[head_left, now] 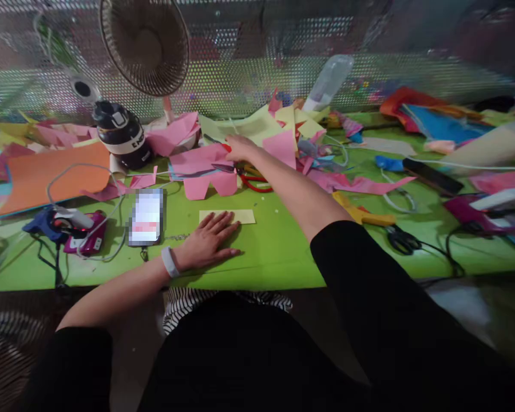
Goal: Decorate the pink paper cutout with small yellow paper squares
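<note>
My left hand (206, 241) lies flat with its fingers spread on a pale yellow paper strip (245, 217) at the middle of the green table. Farther back, my right hand (239, 149) reaches over the pile of paper. Its fingers are closed on a tool with a bit of red handle and a grey tip (213, 139), which looks like scissors, mostly hidden. Just below lie red-handled scissors (256, 182), across pink paper (203, 160).
A phone (146, 217) lies left of my left hand. Behind it stand a black bottle (122, 136) and a fan (148, 48). At the right are a yellow glue gun (363, 212), black-handled scissors (403, 240) and cables. A clear bottle (329, 83) leans at the back.
</note>
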A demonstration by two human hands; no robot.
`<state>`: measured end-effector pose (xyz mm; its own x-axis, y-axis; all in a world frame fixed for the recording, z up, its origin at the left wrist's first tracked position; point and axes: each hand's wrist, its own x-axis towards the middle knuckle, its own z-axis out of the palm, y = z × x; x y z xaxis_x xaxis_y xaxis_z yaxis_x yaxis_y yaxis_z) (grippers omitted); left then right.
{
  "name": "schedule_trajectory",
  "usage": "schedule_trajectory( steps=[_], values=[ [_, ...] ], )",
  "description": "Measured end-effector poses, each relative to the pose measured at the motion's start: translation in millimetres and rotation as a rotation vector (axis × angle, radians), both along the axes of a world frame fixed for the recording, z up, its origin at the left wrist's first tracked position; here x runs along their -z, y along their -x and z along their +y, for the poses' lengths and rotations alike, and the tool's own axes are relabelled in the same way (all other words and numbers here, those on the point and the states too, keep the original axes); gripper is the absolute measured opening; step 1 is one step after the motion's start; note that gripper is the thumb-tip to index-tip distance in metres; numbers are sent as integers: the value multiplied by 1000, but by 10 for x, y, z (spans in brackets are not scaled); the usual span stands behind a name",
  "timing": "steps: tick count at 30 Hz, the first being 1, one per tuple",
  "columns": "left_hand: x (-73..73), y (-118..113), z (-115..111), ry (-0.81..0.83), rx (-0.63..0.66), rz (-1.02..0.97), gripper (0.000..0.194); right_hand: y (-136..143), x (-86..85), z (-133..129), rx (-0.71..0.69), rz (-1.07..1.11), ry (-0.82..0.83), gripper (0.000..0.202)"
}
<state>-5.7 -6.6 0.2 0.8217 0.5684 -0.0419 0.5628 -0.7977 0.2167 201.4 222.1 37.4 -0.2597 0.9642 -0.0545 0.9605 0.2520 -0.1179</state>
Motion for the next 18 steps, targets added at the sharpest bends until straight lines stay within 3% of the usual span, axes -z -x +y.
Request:
schedule_trajectory(
  steps=[8,12,15,18],
  values=[
    [46,-11,22,-34,10,-6,81,-485,38,-130,34,400,131,75],
    [63,2,31,-33,21,-45,79,-700,-26,-209,130,529,125,62],
    [83,19,36,-49,-16,-73,78,-866,-147,-489,126,773,75,40],
    [102,34,46,-75,-110,-70,81,-973,-174,-1003,171,1077,83,25]
  ],
)
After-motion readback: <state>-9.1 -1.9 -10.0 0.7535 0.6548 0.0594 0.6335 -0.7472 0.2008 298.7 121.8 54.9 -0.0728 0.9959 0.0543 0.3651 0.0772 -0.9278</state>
